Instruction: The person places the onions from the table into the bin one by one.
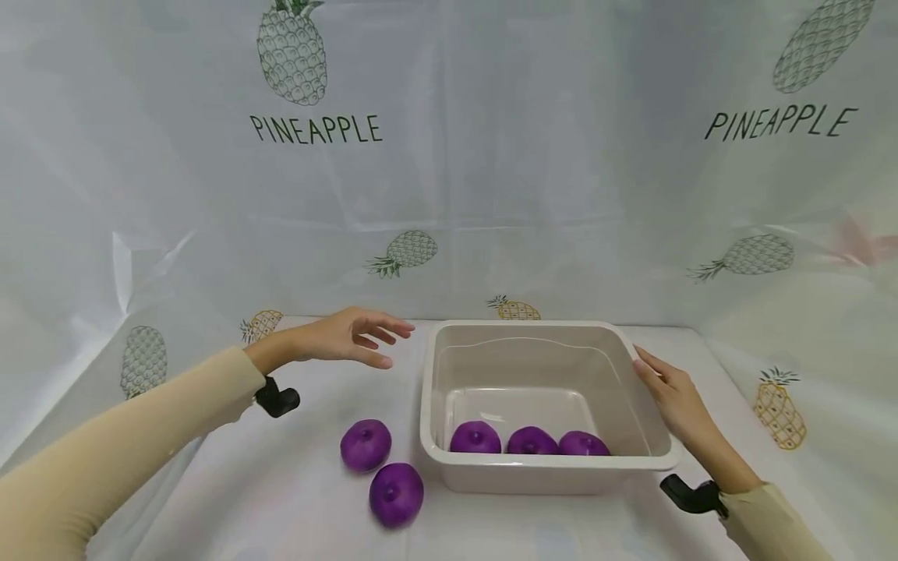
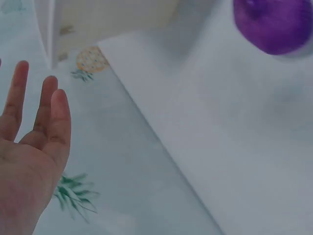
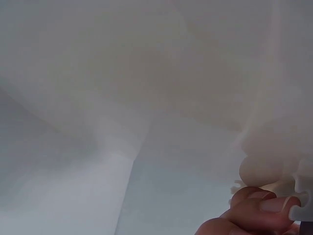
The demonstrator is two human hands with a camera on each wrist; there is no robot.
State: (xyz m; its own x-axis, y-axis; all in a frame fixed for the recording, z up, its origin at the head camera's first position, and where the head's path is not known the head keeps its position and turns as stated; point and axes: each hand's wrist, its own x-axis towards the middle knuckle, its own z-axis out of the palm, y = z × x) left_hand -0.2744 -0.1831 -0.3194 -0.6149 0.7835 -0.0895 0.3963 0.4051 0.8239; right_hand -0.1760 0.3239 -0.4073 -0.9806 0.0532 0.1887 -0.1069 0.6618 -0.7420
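Observation:
A beige plastic bin point(image 1: 554, 462) stands on the table, with three round purple things point(image 1: 475, 439) visible along its near side. Its right rim is held by my right hand point(image 1: 672, 396), thumb over the edge. In the right wrist view, curled fingertips point(image 3: 279, 204) show against the bin's pale edge. My left hand point(image 1: 351, 336) is in the air left of the bin, fingers loosely spread, with nothing in it. Below that hand lie two more purple things, one farther back point(image 1: 365, 446) and one nearer point(image 1: 396, 496). Each has a small nub; their exact kind is unclear.
A white cover point(image 1: 295, 491) lies on the table. Behind it and at both sides hangs a pale sheet point(image 1: 533, 179) printed with pineapples. A black wrist camera point(image 1: 278, 398) sits on the left wrist, another point(image 1: 691, 495) on the right.

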